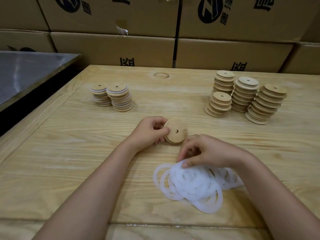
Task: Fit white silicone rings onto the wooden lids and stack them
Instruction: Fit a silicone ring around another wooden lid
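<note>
My left hand (150,131) grips a round wooden lid (176,131) with a small centre hole, tilted on edge above the wooden table (69,144). Just to its right, my right hand (204,150) reaches down with curled fingers and pinches at the top of a loose pile of white silicone rings (192,185). Two short stacks of lids with white rings fitted (112,97) stand at the far left. Several taller stacks of bare wooden lids (245,96) stand at the far right.
Stacked cardboard boxes (155,45) form a wall behind the table. A shiny metal surface (26,73) sits to the far left beyond the table edge.
</note>
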